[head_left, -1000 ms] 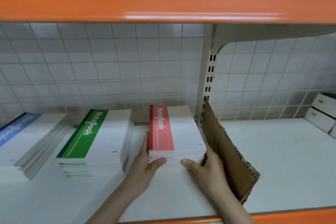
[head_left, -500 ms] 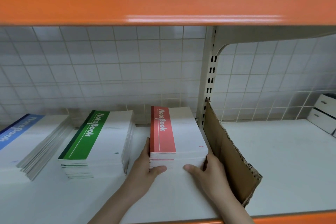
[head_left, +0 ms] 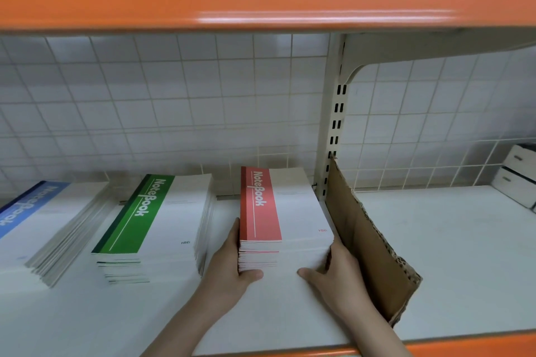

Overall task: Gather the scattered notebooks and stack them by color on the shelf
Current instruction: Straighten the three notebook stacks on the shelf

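Notebooks with red bands (head_left: 285,211) sit in a stack on the white shelf (head_left: 449,255), and I see both hands clasped on it from the near end. My left hand (head_left: 232,264) lies along the stack's left side, fingers stretched up the edge, thumb curled across the front corner. My right hand (head_left: 333,272) cups the right front corner, thumb pressed against the near face, fingers wrapped round the right side where I cannot see their tips. Both forearms reach in from the bottom edge. A cardboard divider (head_left: 368,243) stands tilted just beside the right hand. Left of the stack, apart from it, lies the green stack (head_left: 162,220), and farther left the blue stack (head_left: 43,220), somewhat fanned.
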### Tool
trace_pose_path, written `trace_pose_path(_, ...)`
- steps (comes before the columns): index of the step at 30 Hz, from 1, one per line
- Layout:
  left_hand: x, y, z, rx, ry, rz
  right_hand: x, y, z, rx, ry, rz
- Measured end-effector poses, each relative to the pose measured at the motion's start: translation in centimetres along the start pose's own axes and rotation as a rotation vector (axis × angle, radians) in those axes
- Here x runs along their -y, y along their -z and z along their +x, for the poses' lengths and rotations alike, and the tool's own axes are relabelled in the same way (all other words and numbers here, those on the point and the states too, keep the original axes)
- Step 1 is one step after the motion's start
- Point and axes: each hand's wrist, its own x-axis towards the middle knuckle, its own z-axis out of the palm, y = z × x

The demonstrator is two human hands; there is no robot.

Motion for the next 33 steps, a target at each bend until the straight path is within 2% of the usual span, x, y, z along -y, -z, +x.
trace_pose_path(7,-0.4,0.0,0.0,0.001,0.018,-0.014,0.0,0.0,0.2,-0.025,0.032,0.021)
trace_pose_path(11,-1.0,0.1,-0.1,-0.012,-0.03,-0.128,1.1,0.0,-0.3,-0.025,0.057,0.18)
trace_pose_path(15,-1.7,0.1,-0.3,-0.071,-0.038,-0.251,1.8,-0.3,-0.7,-0.113,0.133,0.329)
trace_pose_path(19,-1.6,0.0,-0.3,-0.047,-0.095,-0.211,2.4,-0.2,-0.8,-0.035,0.252,0.301)
trace_pose_path(33,-1.5,-0.6,-0.1,-0.13,-0.107,-0.13,2.2,-0.4,-0.7,-0.002,0.275,0.357)
